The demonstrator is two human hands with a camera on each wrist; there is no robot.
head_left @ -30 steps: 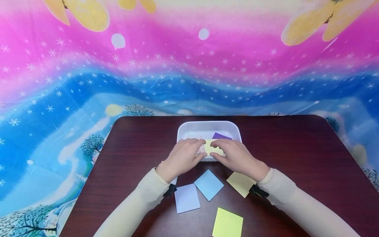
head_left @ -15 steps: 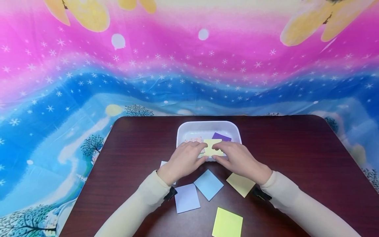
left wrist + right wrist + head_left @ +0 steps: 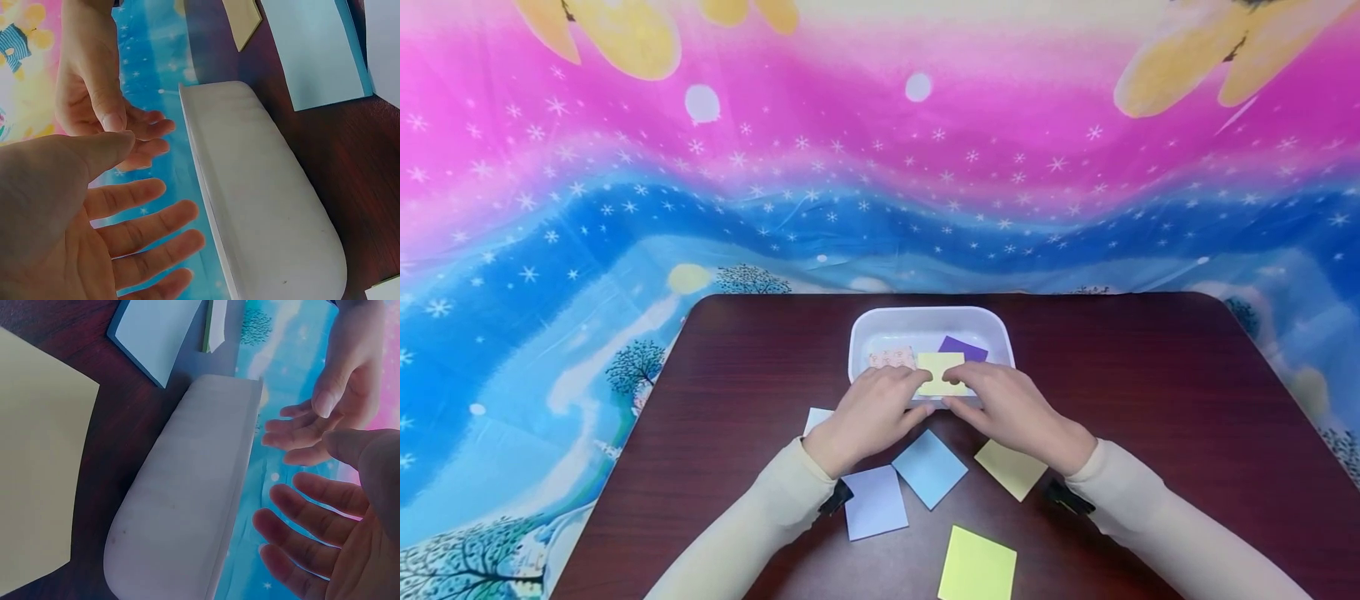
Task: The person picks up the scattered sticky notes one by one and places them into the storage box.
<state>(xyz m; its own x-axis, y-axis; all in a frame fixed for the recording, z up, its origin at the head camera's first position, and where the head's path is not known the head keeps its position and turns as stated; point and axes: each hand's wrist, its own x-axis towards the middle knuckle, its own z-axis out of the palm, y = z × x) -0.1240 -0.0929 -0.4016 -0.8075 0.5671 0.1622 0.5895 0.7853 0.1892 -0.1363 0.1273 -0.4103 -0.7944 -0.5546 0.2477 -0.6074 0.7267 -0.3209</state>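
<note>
A pink and blue patterned cloth (image 3: 880, 167) hangs behind the tray, and the dark wooden surface (image 3: 1112, 375) carries it. The white tray (image 3: 931, 309) stands near the surface's far edge. Above its near rim are the right hand (image 3: 1018, 417) and the left hand (image 3: 868, 417), palms facing, thumb tips close together; each grip is wide and relaxed, fingers apart, with hold of nothing.

On the near side of the tray lie a bright yellow square (image 3: 977, 562), farthest from it, then a lavender square (image 3: 876, 504), a light blue square (image 3: 930, 469) and a tan square (image 3: 1010, 468), partly covered by the right hand. Inside the tray are a pale yellow square (image 3: 941, 385), seen between the two grips, a patterned piece (image 3: 891, 357) left of it, and a purple piece (image 3: 966, 347) behind it.
</note>
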